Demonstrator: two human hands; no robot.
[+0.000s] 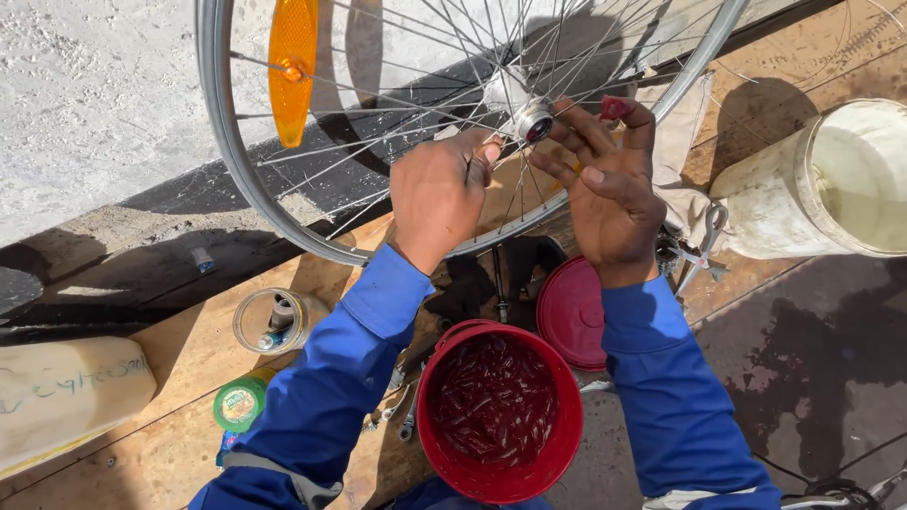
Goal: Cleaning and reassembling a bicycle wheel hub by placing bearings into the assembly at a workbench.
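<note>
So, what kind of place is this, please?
Probably an informal outdoor bicycle repair spot. Both hands work at the hub of a spoked wheel; below them stands a red bucket of small metal parts, and wrenches lie on a worn wooden board in sunlight.

One head-worn camera looks steeply down, close over the bicycle wheel (pixel 378 123).
</note>
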